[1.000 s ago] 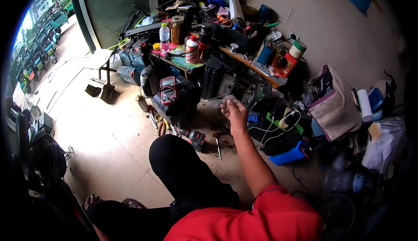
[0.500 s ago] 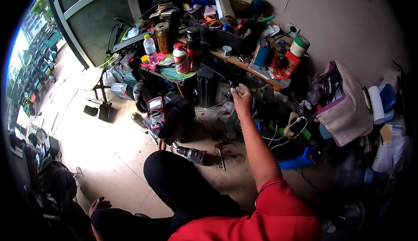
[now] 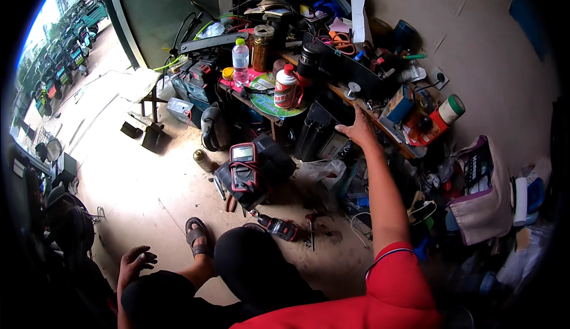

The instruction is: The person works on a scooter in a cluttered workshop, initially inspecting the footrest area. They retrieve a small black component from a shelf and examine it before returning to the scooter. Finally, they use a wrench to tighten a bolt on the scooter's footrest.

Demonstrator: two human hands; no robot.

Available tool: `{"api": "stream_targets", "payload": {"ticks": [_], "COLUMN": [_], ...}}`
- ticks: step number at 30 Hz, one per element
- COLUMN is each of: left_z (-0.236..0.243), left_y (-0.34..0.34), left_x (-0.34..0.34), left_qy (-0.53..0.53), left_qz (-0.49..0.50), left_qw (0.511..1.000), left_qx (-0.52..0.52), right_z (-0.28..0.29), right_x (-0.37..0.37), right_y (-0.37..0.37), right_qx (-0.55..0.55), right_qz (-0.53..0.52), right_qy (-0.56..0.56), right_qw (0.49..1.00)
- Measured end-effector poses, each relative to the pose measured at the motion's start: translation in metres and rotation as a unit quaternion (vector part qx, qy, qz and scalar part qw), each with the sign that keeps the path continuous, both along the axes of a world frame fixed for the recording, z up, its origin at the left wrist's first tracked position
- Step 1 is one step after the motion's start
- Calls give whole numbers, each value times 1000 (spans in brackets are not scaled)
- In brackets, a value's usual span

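My right hand (image 3: pixel 360 128) reaches out to the workbench edge, thumb and fingers spread, nothing visible between them. Beside the thumb a black box (image 3: pixel 317 128) leans at a tilt under the bench. Just beyond the fingertips is a small white spool (image 3: pixel 352 89) on the wooden board. Near my left knee hangs my left hand (image 3: pixel 136 263), loose and holding nothing, its fingers apart. On a dark block in front of me lies a multimeter (image 3: pixel 244 160) with its leads wound round it. A cordless drill (image 3: pixel 279 228) rests on the floor nearer my knees.
On the bench stand a clear bottle (image 3: pixel 240 65), a red-and-white bottle (image 3: pixel 285 87) and a brown jar (image 3: pixel 262 48). A canvas bag (image 3: pixel 484 198) stands on the right amid clutter. A screwdriver (image 3: pixel 312 234) lies by the drill, and a stool (image 3: pixel 138 85) is at the left.
The view has shifted, so the bench appears farther right. My right hand has spread its fingers, and the black box beside it has gone from upright to tilted. More of my left hand shows.
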State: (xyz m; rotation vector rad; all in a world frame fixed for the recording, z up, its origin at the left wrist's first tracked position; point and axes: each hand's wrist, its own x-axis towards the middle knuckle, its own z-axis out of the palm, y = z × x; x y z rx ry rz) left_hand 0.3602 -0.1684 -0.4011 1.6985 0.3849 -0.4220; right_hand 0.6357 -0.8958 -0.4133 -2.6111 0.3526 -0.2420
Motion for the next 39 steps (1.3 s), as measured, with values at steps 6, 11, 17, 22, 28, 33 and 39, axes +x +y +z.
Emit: {"api": "stream_targets", "payload": {"ticks": [6,11,17,22,28,33,39], "left_z": [-8,-14,-15,-26,-26,-23,-33], "left_y": [1,11,7,7,6,3,2], "left_x": [40,75,90,97,105,110,133], "left_qy": [25,38,76,105,112,121,116], "left_qz": [-21,-45,-43,-64,-79,-85,-164], "left_qw": [999,998,996,992,991,989,978], "left_qx": [-16,-8,4,-4,-4,3,47], "right_z": [-1,1,10,5,6,29,18], "right_x": [13,18,13,6,14,36,122], "right_y": [-1,1,-14,-30,-29,3,35], "right_qx": [-1,-37,-50,-39,-47,-54,179], "right_qz": [-11,0,-3,-9,15,6,46], "right_qy": [40,50,49,52,46,6,-91], "right_qw": [999,998,998,998,998,999,978]}}
